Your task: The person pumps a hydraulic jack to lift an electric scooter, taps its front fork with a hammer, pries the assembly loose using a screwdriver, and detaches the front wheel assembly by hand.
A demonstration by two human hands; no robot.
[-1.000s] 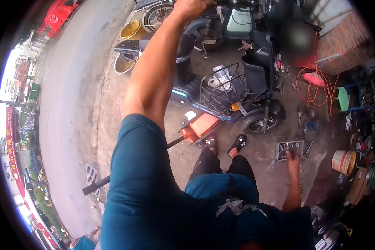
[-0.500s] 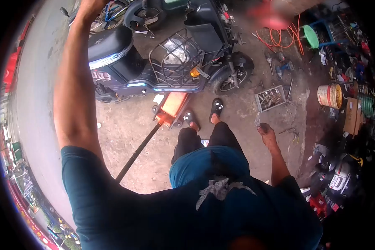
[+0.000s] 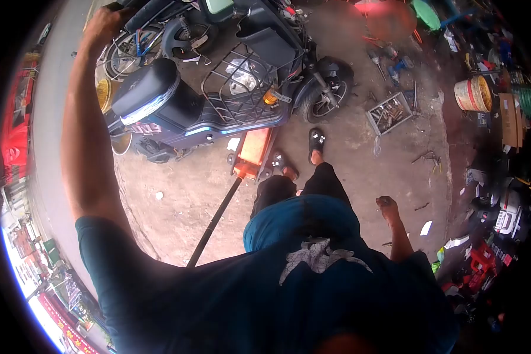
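My left hand (image 3: 104,26) is raised at the upper left, its fingers curled at a dark thing that I cannot make out. My right hand (image 3: 387,207) hangs low over the floor with curled fingers, and nothing shows in it. Before my feet stands a dark electric scooter (image 3: 186,118) with a wire basket (image 3: 218,88) on its footboard; a white plastic bag (image 3: 242,76) lies in the basket. An orange floor jack (image 3: 255,147) sits against the scooter's underside, its long black handle (image 3: 215,221) slanting back toward my left side.
A metal tray (image 3: 373,121) of sockets or similar parts lies on the floor, with a blue power tool (image 3: 400,64) beyond it. Pliers (image 3: 435,162), a white bucket (image 3: 472,94) and a cardboard box (image 3: 509,120) are at the right. Cluttered tools line the right edge. Bicycles (image 3: 137,47) stand behind the scooter.
The view has shifted, so the scooter and tray sit higher. My right hand has drawn back from the tray, its fingers more curled. My left arm stays raised, with its hand now more in view.
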